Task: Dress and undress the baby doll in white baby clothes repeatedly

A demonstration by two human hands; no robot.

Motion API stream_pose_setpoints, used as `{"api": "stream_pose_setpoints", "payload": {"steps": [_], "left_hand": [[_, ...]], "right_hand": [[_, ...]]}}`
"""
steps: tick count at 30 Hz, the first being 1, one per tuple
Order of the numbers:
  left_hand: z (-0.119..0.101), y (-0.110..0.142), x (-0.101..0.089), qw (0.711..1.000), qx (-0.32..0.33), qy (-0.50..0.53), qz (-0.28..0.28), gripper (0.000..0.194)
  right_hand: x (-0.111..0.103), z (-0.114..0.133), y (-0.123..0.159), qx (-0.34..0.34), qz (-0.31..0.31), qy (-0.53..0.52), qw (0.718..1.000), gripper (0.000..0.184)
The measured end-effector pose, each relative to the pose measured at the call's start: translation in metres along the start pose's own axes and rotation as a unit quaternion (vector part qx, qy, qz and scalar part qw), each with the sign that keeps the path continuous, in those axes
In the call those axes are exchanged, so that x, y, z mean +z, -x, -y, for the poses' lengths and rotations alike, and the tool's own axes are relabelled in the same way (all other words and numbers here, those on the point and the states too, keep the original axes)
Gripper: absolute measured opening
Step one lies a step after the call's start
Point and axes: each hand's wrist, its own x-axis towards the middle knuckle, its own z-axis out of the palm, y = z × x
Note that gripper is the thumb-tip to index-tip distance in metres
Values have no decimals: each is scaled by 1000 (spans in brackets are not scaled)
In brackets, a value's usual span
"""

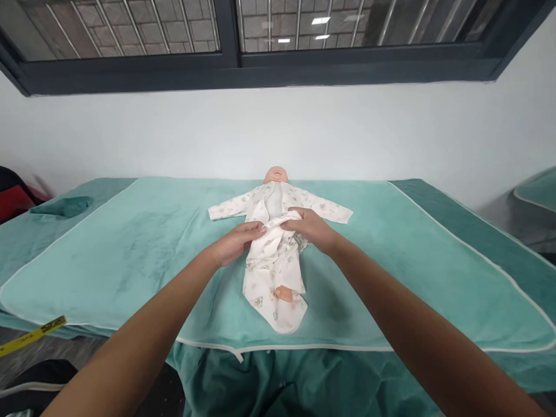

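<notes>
A baby doll [277, 175] lies on its back on a teal blanket [143, 255], head toward the wall. It wears a white printed romper [273, 272], open at the chest, sleeves spread to both sides. One bare foot [284, 293] shows through the lower part. My left hand [234, 242] pinches the romper's left front flap at the doll's belly. My right hand [309, 227] grips the right front flap, fingers curled over the bunched cloth. Both hands meet over the doll's middle.
The blanket covers a table draped in darker green cloth [469, 214]. A folded green cloth [65, 205] lies at the far left. A yellow tape strip [32, 335] is at the lower left. A white wall and dark window frame [260, 63] stand behind.
</notes>
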Motion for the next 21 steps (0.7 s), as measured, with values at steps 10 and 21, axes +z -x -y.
{"api": "stream_pose_setpoints", "payload": {"steps": [10,21], "left_hand": [[9,-25,16,980,81,97,-155,40],[10,-1,11,995,46,-80,-37,41]], "right_hand": [[11,-1,-5,38,91,-15,995,29],[12,-10,-12,61,27,-60,996,23]]}}
